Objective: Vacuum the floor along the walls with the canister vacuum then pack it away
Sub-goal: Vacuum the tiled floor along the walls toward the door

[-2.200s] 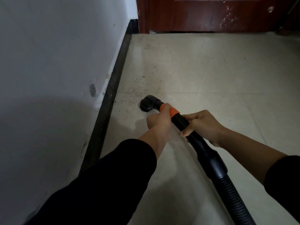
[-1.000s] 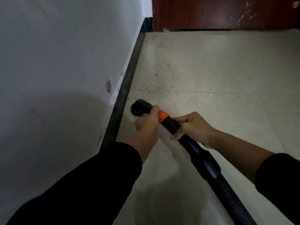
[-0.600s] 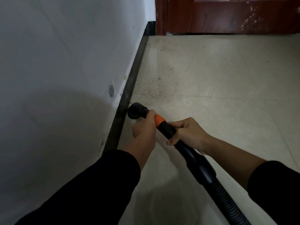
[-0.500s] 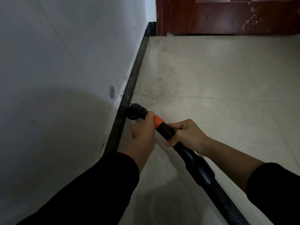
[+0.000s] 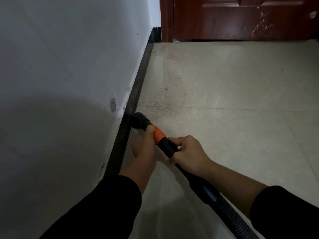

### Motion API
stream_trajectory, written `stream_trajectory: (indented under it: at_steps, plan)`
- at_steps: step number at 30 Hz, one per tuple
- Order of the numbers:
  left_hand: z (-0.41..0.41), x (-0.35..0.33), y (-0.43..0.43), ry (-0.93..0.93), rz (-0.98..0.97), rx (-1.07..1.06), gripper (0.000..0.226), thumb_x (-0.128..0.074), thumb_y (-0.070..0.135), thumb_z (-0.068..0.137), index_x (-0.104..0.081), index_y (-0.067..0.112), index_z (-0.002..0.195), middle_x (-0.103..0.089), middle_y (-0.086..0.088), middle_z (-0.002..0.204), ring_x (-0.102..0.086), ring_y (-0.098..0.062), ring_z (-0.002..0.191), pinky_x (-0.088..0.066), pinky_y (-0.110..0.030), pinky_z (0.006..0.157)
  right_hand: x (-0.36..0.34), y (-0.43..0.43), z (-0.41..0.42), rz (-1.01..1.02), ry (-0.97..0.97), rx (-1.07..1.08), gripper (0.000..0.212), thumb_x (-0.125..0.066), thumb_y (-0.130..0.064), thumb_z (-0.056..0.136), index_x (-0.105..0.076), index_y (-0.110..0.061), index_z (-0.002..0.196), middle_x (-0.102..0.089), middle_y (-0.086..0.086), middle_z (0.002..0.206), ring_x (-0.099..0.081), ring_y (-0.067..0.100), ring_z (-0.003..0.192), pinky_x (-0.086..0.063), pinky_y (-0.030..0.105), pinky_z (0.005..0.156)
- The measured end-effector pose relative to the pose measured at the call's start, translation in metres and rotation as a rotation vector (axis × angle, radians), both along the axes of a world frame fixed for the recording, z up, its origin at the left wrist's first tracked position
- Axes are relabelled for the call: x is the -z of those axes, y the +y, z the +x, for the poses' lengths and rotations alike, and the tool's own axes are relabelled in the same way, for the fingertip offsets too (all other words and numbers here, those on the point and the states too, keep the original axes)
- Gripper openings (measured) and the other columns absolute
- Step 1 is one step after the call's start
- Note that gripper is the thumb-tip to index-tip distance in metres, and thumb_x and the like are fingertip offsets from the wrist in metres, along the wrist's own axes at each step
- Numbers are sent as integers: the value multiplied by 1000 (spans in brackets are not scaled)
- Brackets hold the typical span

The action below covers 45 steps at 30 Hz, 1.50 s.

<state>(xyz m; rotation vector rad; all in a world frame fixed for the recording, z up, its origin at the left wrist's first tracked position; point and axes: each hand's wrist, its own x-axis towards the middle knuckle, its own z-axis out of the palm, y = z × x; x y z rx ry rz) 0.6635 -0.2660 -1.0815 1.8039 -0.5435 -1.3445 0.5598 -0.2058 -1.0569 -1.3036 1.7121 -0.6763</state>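
Observation:
A black vacuum hose [image 5: 224,204] with an orange ring [image 5: 159,135] runs from the lower right up to a round black nozzle [image 5: 139,121]. The nozzle rests on the beige tiled floor [image 5: 224,100], touching the dark skirting board [image 5: 136,100] of the white wall. My left hand [image 5: 146,145] grips the tube just behind the nozzle, partly over the orange ring. My right hand [image 5: 188,154] grips the black tube right behind it. Dark specks of dirt [image 5: 158,106] lie on the floor just ahead of the nozzle. The canister is out of view.
A white wall [image 5: 69,83] fills the left side, with a small round mark [image 5: 113,105] low on it. A dark red wooden door [image 5: 241,18] and its frame close off the far end. Open tiled floor stretches to the right.
The nozzle has slid left across the floor, from a short way out to right against the skirting board. Both hands have kept their grip on the tube.

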Motion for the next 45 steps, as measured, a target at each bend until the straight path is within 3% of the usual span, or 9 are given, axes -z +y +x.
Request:
stream_trajectory:
  at_steps: [3,9,18,25,29,32,35,40,45]
  plan:
    - [3,1,-5,13,-14,2,45,-70,33,77,-64,2,109,-63,-13,92,-60,-24,76,-47,-34,57,3,-4,5,-24,67,-19,46,-78,-4,64,-73,-15,108,-73,9,91,-67,20,78,-53,31,71]
    - [6,1,-10,43,-10,-14,23,-68,29,80,-54,13,72,-57,-4,77,-52,-17,66,-37,-28,53,8,-10,11,-77,149,-36,42,-74,-5,67,-71,-14,109,-68,11,86,-63,23,75,-52,33,67]
    - [1,3,-15,48,-28,2,23,-67,31,78,-60,9,77,-53,-4,71,-47,-17,57,-32,-25,49,15,-14,10,-97,254,-57,26,-68,-9,71,-65,-15,96,-56,3,74,-54,20,64,-36,25,50]
    - [-5,7,-10,29,-41,51,30,-67,32,77,-56,5,85,-48,-2,66,-43,-16,54,-31,-24,47,13,-6,2,-94,240,-49,26,-66,-8,70,-66,-15,96,-55,1,71,-49,12,57,-34,22,48]
    - [-7,8,-6,57,-50,64,55,-67,34,75,-58,-12,104,-43,-2,62,-41,-16,51,-30,-25,46,11,0,0,-93,236,-43,23,-66,-8,70,-65,-16,92,-53,1,67,-51,15,57,-33,23,47]
    - [-8,7,-2,35,-50,71,34,-67,33,76,-62,0,85,-46,-1,63,-42,-15,53,-30,-25,47,9,3,-2,-89,211,-37,29,-66,-7,70,-68,-15,98,-60,6,73,-57,19,63,-41,27,53]
    - [-7,7,3,5,-75,77,26,-67,31,77,-51,12,69,-47,-1,64,-43,-14,55,-31,-25,48,7,8,-4,-78,199,-54,37,-68,-6,69,-70,-13,105,-65,8,79,-60,20,68,-47,29,58]
    - [-3,9,7,-54,-95,57,25,-68,29,77,-56,9,68,-51,-4,68,-45,-16,58,-33,-27,51,3,12,-7,-76,179,-92,43,-71,-5,68,-70,-11,110,-68,10,85,-63,22,74,-52,32,66]
    - [-9,6,7,-1,-96,83,25,-67,31,77,-52,13,65,-48,-1,65,-43,-15,56,-31,-26,49,2,12,-7,-84,220,-66,27,-66,-5,69,-69,-12,94,-61,8,71,-58,22,63,-41,27,53]
